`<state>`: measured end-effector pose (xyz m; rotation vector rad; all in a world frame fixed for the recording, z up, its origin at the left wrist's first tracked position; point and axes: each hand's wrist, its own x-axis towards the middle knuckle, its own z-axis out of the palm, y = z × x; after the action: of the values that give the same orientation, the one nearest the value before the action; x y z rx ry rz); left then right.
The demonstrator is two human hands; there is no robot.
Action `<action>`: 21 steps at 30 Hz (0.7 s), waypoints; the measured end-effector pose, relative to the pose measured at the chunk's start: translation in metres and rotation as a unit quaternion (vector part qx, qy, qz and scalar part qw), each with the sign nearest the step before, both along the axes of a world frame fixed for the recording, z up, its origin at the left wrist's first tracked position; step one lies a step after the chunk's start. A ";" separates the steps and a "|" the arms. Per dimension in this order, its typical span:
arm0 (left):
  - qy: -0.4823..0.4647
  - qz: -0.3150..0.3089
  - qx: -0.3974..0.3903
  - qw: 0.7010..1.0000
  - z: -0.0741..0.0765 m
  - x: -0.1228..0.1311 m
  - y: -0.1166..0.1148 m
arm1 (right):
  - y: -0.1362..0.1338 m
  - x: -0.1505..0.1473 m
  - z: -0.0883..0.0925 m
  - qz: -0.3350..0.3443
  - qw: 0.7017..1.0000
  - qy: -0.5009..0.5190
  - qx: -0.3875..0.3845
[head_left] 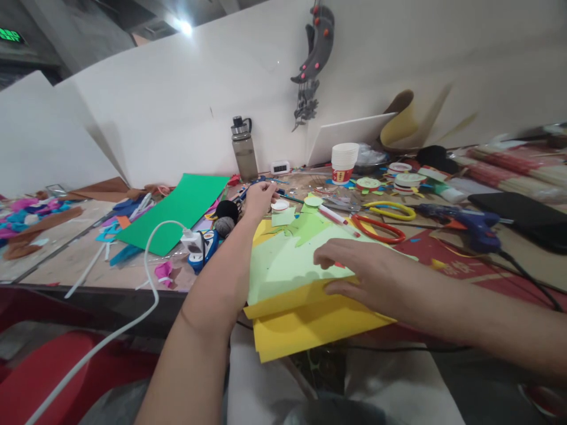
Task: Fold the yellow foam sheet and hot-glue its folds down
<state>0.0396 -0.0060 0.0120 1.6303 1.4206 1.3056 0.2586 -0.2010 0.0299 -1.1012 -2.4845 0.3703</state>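
Observation:
My left hand (260, 198) reaches to the far side of the work area, its fingers drawn together. A thin dark pencil-like stick (290, 198) runs from beside its fingertips; whether they grip it I cannot make out. Just in front of that hand lie a white disc (280, 205) and a light green paper piece (283, 217). My right hand (348, 262) hovers over pale green paper sheets (287, 260), thumb and curved fingers apart, holding nothing. Yellow sheets (319, 324) stick out under them over the table edge. A white-and-red marker (339, 220) and scissors with red handles (381, 230) lie beyond.
Yellow-handled scissors (390, 210), a blue glue gun (481, 229) and stacked paper cups (344, 162) stand to the right. Left are a green sheet (177, 209), a power adapter (195, 242) with white cable (150, 295), dark yarn balls (225, 211) and a bottle (244, 153).

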 end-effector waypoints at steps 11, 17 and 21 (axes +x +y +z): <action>0.005 -0.193 -0.064 0.979 0.012 0.000 -0.011 | -0.001 0.004 0.008 0.029 0.993 0.008 0.116; 0.170 -0.496 -0.255 0.813 0.029 0.010 -0.044 | -0.006 0.008 0.000 0.037 0.964 0.043 0.259; 0.198 -0.545 -0.346 0.738 0.028 0.017 -0.050 | -0.010 0.011 -0.001 0.045 0.952 0.048 0.297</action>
<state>0.0567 -0.0564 0.0400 1.7119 0.6748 -0.2523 0.2694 -0.2112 0.0285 -0.7006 -2.3224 -0.2867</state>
